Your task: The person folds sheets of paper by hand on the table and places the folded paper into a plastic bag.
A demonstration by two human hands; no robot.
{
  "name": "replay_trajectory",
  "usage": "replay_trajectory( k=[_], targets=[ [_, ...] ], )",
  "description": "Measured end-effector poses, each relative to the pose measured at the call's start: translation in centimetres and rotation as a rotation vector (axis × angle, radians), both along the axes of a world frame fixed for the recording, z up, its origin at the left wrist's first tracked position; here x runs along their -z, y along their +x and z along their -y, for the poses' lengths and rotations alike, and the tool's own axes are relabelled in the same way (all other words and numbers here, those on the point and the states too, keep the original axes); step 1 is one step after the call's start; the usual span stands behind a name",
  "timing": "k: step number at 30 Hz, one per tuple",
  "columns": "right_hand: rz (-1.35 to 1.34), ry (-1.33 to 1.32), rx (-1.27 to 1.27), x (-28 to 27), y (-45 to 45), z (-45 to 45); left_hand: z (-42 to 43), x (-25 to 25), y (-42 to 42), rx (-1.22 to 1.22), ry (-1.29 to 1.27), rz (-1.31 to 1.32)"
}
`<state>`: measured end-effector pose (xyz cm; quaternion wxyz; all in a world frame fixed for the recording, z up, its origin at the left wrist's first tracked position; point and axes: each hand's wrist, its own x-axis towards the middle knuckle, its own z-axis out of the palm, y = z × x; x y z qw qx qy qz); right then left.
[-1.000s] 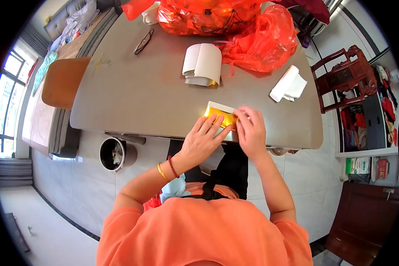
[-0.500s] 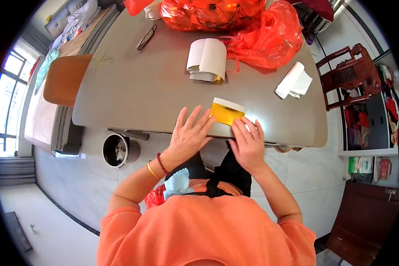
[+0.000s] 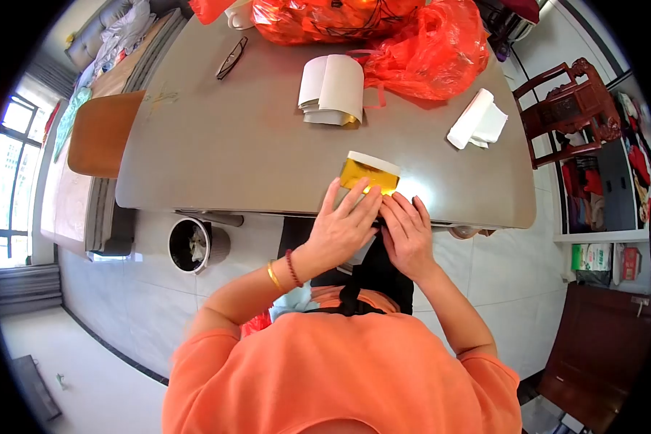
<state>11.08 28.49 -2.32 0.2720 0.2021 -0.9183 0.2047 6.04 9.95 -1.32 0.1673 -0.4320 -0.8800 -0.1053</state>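
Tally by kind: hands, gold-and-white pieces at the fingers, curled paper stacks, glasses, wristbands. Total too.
Hands: 2 (left hand, right hand)
Gold-and-white piece: 1
Curled paper stack: 1
Glasses: 1 pair
Wristbands: 2 (gold bangle, red beads)
Total: 7

Can slide L across tabletop (image 3: pixel 210 159), this side of glasses (image 3: pixel 231 58); blocked at back by red bags (image 3: pixel 434 54), past gold sheet (image 3: pixel 358 170) by paper stack (image 3: pixel 341 83), R by folded ppr (image 3: pixel 470 119).

I spot glasses (image 3: pixel 231 59) lying on the counter (image 3: pixel 195 145), a brown chair (image 3: pixel 103 134) at one end, a carved wooden chair (image 3: pixel 575 105) past the other, and a bin (image 3: pixel 218 244) on the floor (image 3: pixel 492 275).
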Motion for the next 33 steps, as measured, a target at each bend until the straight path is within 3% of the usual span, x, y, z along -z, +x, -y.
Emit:
replay_trajectory(
  k=[8, 19, 22, 23, 26, 27, 30, 31, 33],
  targets=[
    [-0.019, 0.035, 0.003, -0.1, -0.1, -0.3, 5.2, -0.9, -1.8, -0.189, 0.011, -0.075],
    [-0.03, 0.022, 0.057, -2.2, 0.0, -0.1, 4.3, -2.3, 0.4, -0.115, 0.314, 0.092],
    [-0.078, -0.207, 0.085, -3.1, 0.0, 0.0, 3.9, -2.1, 0.9, -0.085, 0.409, 0.149],
    [0.122, -0.397, 0.13, -3.6, 0.7, 0.3, 3.5, -2.5, 0.9, -0.025, 0.451, 0.141],
    [0.517, -1.523, 0.041, -3.7, 0.8, 2.6, 1.3, -3.8, 1.2, 0.116, 0.519, 0.104],
    [0.57, -1.717, 0.004, -3.8, 0.6, 3.5, 0.4, -3.9, 1.2, 0.142, 0.502, 0.08],
    [0.854, -1.976, -0.247, -1.5, 1.2, 3.2, -0.5, -3.6, 0.3, 0.154, 0.399, 0.057],
    [0.919, -1.98, -0.152, -0.9, 1.5, 3.2, -0.3, -2.8, -0.3, 0.156, 0.361, 0.06],
    [1.102, -1.668, -0.063, -2.4, 2.1, 1.5, 0.4, -2.4, -1.1, 0.133, 0.289, 0.029]
  ],
)
